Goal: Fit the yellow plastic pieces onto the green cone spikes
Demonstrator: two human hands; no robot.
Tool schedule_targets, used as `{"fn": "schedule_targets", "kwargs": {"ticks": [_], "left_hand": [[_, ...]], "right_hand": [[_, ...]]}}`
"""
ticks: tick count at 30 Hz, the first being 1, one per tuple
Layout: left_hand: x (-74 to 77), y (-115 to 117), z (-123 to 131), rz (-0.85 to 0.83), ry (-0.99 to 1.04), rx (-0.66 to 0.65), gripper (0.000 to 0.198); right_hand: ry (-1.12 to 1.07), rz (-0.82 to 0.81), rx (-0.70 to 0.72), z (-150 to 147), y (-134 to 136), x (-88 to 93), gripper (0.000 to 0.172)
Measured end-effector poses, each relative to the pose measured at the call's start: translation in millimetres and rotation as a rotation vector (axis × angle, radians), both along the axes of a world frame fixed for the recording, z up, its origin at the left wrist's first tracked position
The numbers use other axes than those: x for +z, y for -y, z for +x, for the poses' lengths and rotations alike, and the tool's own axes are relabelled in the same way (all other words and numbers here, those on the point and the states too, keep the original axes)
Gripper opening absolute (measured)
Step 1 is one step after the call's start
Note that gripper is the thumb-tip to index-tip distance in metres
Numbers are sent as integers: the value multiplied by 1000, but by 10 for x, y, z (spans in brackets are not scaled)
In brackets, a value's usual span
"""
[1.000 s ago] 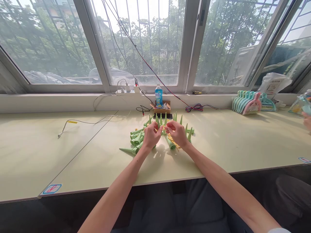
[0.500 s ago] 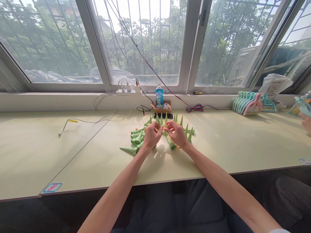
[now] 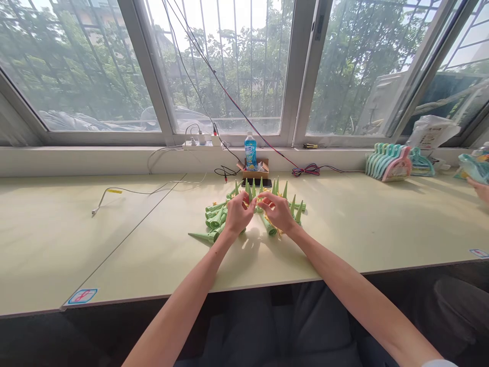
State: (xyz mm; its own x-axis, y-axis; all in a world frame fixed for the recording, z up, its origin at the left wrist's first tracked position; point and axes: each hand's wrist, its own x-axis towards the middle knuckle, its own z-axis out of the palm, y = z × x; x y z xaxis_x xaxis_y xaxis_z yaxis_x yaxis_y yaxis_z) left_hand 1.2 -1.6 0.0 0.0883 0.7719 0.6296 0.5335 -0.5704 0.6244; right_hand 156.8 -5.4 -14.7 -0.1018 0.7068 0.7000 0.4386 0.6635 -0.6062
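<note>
My left hand (image 3: 237, 214) and my right hand (image 3: 278, 210) are close together over a heap of green cone-shaped plastic spikes (image 3: 216, 220) on the pale tabletop (image 3: 153, 250). Both hands have their fingers curled in a pinch round a small green and yellow piece (image 3: 258, 205) held between them. Some spikes stand upright behind the hands (image 3: 284, 190), others lie flat to the left. Small yellow parts (image 3: 273, 223) lie under my right hand.
A blue-labelled bottle (image 3: 250, 151) stands by a small cardboard box (image 3: 255, 171) and a dark phone at the window sill. Cables (image 3: 153, 191) cross the left table. Pastel hangers (image 3: 387, 162) sit far right, where another person's hand (image 3: 482, 189) shows at the edge.
My hands stay in nearly the same place, with only small finger movements on the piece. The other person's hand at the right edge has shifted slightly.
</note>
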Motion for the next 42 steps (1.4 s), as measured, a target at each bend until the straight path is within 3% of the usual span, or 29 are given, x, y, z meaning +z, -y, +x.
{"fn": "schedule_targets", "kwargs": {"ticks": [28,42], "left_hand": [[33,31,10,16,26,51,23],[44,30,13,-4,36,24,27]], "right_hand": [[14,-70,16,-29,26,21,19],[61,-71,-31,-14,-3,-7,31]]}}
